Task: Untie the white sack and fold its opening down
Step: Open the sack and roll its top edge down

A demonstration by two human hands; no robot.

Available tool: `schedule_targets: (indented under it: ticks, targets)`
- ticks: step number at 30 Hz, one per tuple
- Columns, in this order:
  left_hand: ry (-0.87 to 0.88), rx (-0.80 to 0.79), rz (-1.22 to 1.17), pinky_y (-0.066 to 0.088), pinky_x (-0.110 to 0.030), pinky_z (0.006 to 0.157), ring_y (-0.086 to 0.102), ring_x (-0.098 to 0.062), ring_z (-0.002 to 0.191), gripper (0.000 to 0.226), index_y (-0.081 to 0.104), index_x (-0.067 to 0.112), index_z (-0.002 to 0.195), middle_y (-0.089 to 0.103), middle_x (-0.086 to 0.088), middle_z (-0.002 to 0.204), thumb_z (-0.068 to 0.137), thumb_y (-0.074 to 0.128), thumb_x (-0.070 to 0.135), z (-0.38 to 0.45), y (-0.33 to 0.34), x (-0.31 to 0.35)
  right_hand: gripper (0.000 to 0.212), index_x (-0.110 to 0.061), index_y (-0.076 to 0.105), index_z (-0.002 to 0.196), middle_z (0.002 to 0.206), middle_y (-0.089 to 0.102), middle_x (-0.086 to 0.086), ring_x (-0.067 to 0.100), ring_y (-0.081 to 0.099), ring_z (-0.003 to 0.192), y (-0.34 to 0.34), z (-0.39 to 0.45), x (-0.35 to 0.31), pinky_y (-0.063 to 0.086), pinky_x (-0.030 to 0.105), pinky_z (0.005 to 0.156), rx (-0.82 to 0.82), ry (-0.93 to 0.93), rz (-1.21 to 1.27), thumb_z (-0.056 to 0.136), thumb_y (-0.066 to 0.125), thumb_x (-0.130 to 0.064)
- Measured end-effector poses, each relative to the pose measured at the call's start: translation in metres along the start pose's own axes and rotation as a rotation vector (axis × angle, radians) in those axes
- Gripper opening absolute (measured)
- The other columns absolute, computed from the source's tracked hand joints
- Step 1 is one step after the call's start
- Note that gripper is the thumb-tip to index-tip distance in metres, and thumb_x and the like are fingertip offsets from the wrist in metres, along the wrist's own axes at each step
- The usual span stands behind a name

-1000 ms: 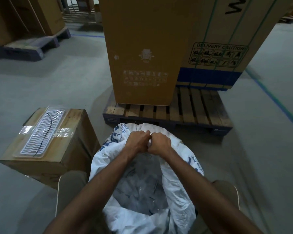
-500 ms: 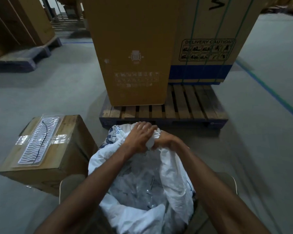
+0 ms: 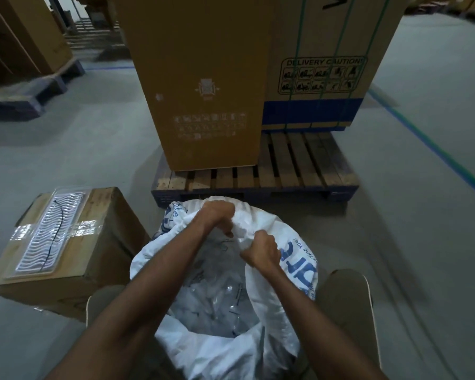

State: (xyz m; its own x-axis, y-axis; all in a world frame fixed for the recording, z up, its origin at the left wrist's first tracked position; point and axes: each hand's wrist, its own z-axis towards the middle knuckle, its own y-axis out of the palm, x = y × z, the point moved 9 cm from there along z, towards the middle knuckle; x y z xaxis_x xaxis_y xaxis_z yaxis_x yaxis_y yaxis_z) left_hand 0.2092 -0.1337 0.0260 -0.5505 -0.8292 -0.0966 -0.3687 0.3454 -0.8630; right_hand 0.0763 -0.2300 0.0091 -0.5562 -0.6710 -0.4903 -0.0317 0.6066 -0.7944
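Head view: white woven plastic sack with blue printing (image 3: 261, 272) stands upright on the grey concrete floor (image 3: 80, 149) between the person's knees, mouth already open, clear packets visible inside. Left hand (image 3: 213, 219) has its grip closed on the far rim; right hand (image 3: 261, 252) has its grip pinched on the bunched fabric of the right-hand rim, just beside the left. Both grips sit at the far-right arc of the mouth; the sack's long axis runs straight down from them. Judgement: the fold must roll outward and downward from this rim; the near rim is unheld. Brown cardboard box (image 3: 66, 242) stands to the left.
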Motion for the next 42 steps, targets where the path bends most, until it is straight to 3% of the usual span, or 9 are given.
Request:
schedule_targets:
  ticks: [4, 8, 12, 16, 23, 28, 32, 36, 42]
  targets:
    - [0.204, 0.393, 0.068, 0.033, -0.053, 0.116, 0.037, -0.036, 0.137, 0.111, 0.029, 0.018, 0.151, 0.039, -0.015, 0.149, 0.064, 0.092, 0.043, -0.012, 0.004, 0.031, 0.066, -0.009, 0.060, 0.123, 0.115, 0.066, 0.014, 0.032, 0.064, 0.108, -0.008, 0.025, -0.007, 0.055, 0.041, 0.087, -0.349, 0.066, 0.334, 0.062, 0.086, -0.016]
    - [0.355, 0.615, -0.046, 0.037, -0.040, 0.108, 0.052, -0.025, 0.120, 0.061, 0.054, 0.016, 0.132, 0.059, -0.007, 0.129, 0.077, 0.076, 0.031, -0.024, -0.002, 0.056, 0.059, -0.013, 0.071, 0.105, 0.104, 0.071, 0.009, 0.028, 0.064, 0.100, -0.006, 0.039, -0.010, 0.051, 0.055, 0.104, -0.579, 0.029, 0.375, 0.050, 0.091, -0.022]
    - [0.186, 0.446, 0.055, 0.044, -0.037, 0.088, 0.066, -0.023, 0.092, 0.006, 0.066, 0.015, 0.092, 0.072, -0.006, 0.098, 0.090, 0.064, 0.021, -0.014, -0.013, 0.064, 0.055, -0.017, 0.067, 0.108, 0.100, 0.065, 0.000, 0.022, 0.063, 0.102, -0.009, 0.030, -0.005, 0.053, 0.036, 0.084, -0.364, -0.010, 0.112, 0.063, 0.090, -0.040]
    - [0.113, 0.268, 0.107, 0.044, -0.035, 0.074, 0.067, -0.025, 0.099, 0.042, 0.065, 0.013, 0.116, 0.069, -0.008, 0.112, 0.082, 0.068, 0.039, 0.000, -0.008, 0.059, 0.106, -0.015, 0.033, 0.149, 0.143, 0.045, 0.013, 0.037, 0.048, 0.132, -0.013, 0.001, 0.019, 0.047, 0.046, 0.101, -0.116, 0.017, -0.032, 0.064, 0.085, -0.048]
    - [0.255, 0.401, 0.021, 0.034, -0.049, 0.116, 0.037, -0.034, 0.135, 0.099, 0.036, 0.018, 0.147, 0.043, -0.014, 0.146, 0.065, 0.087, 0.040, -0.006, -0.005, 0.069, 0.021, -0.012, 0.064, 0.088, 0.085, 0.068, 0.005, 0.016, 0.063, 0.075, -0.014, 0.005, 0.030, 0.054, 0.027, 0.063, -0.210, 0.147, 0.463, 0.070, 0.075, -0.009]
    - [0.545, 0.606, -0.103, 0.042, -0.035, 0.096, 0.056, -0.031, 0.111, 0.054, 0.057, 0.013, 0.119, 0.059, -0.009, 0.118, 0.071, 0.080, 0.023, -0.029, -0.004, 0.096, 0.064, 0.002, 0.071, 0.110, 0.092, 0.070, 0.012, 0.026, 0.065, 0.090, -0.010, 0.022, 0.023, 0.052, 0.040, 0.083, -0.558, 0.086, 0.545, 0.051, 0.089, -0.017]
    - [0.348, 0.380, -0.118, 0.052, -0.041, 0.088, 0.067, -0.033, 0.106, 0.030, 0.070, 0.013, 0.117, 0.071, -0.013, 0.114, 0.087, 0.064, 0.010, -0.007, -0.013, 0.102, 0.043, -0.018, 0.071, 0.101, 0.091, 0.071, -0.001, 0.022, 0.068, 0.095, -0.026, 0.020, 0.021, 0.054, 0.035, 0.082, -0.313, 0.042, 0.293, 0.066, 0.088, -0.035]
    - [0.239, 0.170, 0.037, 0.047, -0.036, 0.078, 0.067, -0.030, 0.108, 0.043, 0.062, 0.011, 0.123, 0.067, -0.011, 0.120, 0.084, 0.072, 0.028, 0.005, -0.001, 0.099, 0.108, -0.014, 0.036, 0.150, 0.145, 0.046, 0.011, 0.035, 0.053, 0.126, -0.021, 0.002, 0.048, 0.048, 0.039, 0.090, -0.209, 0.104, 0.037, 0.059, 0.082, -0.051]
    - [0.290, 0.116, 0.000, 0.053, -0.035, 0.090, 0.060, -0.027, 0.116, 0.070, 0.051, 0.014, 0.139, 0.061, -0.012, 0.132, 0.077, 0.084, 0.019, 0.013, 0.001, 0.103, 0.041, -0.011, 0.063, 0.110, 0.108, 0.069, 0.012, 0.032, 0.067, 0.099, -0.021, -0.023, 0.059, 0.052, 0.032, 0.074, 0.004, 0.182, 0.325, 0.071, 0.072, -0.020]
